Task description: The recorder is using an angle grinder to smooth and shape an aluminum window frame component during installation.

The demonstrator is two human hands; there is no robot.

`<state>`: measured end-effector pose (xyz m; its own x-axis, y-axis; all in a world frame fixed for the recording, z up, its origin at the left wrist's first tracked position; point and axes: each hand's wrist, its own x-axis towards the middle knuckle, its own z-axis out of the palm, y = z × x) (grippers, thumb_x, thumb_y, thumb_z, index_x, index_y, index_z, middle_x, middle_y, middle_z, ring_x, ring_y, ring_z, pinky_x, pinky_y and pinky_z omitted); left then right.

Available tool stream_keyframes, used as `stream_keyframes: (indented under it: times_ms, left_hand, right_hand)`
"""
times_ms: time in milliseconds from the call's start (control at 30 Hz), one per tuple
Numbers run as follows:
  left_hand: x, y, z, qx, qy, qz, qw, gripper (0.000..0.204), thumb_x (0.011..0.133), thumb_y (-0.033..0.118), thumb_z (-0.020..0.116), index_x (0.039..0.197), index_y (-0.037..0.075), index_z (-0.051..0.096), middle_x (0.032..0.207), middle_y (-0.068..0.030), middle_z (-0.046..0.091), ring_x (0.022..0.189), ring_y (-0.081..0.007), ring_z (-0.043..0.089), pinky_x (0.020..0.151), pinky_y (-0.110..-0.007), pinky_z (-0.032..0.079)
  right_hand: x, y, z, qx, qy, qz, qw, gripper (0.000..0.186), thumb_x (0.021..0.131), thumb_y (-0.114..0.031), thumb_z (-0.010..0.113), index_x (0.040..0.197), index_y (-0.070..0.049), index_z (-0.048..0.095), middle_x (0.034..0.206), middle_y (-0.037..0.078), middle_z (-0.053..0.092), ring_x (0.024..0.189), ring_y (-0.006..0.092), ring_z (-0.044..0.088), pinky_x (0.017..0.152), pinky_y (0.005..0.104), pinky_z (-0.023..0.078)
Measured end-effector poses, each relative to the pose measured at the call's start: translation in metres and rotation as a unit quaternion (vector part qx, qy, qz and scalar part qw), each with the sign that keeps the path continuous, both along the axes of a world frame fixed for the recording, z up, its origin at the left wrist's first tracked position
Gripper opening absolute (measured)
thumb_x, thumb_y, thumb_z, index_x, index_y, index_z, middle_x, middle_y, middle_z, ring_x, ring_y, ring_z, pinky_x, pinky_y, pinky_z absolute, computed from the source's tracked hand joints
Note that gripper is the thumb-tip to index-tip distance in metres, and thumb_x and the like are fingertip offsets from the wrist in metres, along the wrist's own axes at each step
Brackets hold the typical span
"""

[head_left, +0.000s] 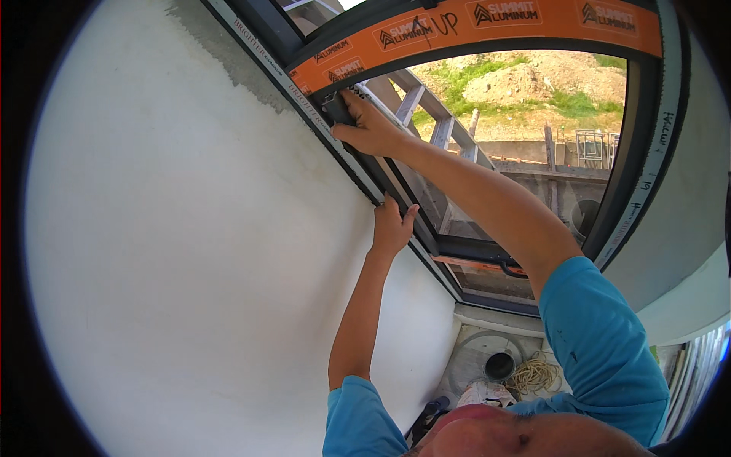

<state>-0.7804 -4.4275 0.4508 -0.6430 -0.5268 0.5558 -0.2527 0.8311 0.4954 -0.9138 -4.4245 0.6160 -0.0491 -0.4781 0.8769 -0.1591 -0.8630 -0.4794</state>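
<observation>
White wall [190, 251] beside window frame [358, 171]. Right hand [369, 126] wrapped tight round dark tool [336, 109], pressed on frame. Left hand [392, 227] lower, fingers flat on frame edge, holding nothing.

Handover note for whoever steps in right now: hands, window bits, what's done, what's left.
Right hand: gripping a dark tool against the window frame near its upper corner.
Left hand: lower down, fingers pressed on the frame edge beside the white wall.
Orange protective film is still on the top rail.
Done: unclear from this view.
Left: the frame edge below the tool, judging by hand positions.
</observation>
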Motion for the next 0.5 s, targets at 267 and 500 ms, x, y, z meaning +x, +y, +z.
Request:
stream_keyframes:
  times_ms: [267, 500]
  left_hand:
    - [-0.011, 0.006, -0.007, -0.067, -0.048, 0.107, 0.991, 0.060, 0.092, 0.021, 0.067, 0.126, -0.021, 0.041, 0.082, -0.0232, 0.065, 0.075, -0.0424, 0.061, 0.081, -0.049, 0.044]
    - [-0.008, -0.008, -0.015, -0.047, -0.037, 0.093, 0.994, 0.062, 0.092, 0.022, 0.066, 0.130, -0.018, 0.038, 0.094, -0.0284, 0.066, 0.085, -0.0443, 0.063, 0.086, -0.051, 0.043]
  right_hand:
    - [-0.004, 0.003, 0.003, 0.083, -0.056, 0.146, 0.984, 0.038, 0.085, -0.009, 0.060, 0.122, -0.004, 0.054, 0.080, -0.001, 0.054, 0.062, 0.0059, 0.050, 0.058, 0.0231, 0.041]
    - [0.000, -0.007, -0.003, 0.049, -0.050, 0.085, 0.994, 0.046, 0.085, -0.010, 0.061, 0.129, -0.001, 0.052, 0.087, 0.000, 0.058, 0.067, 0.0053, 0.052, 0.059, 0.0230, 0.042]
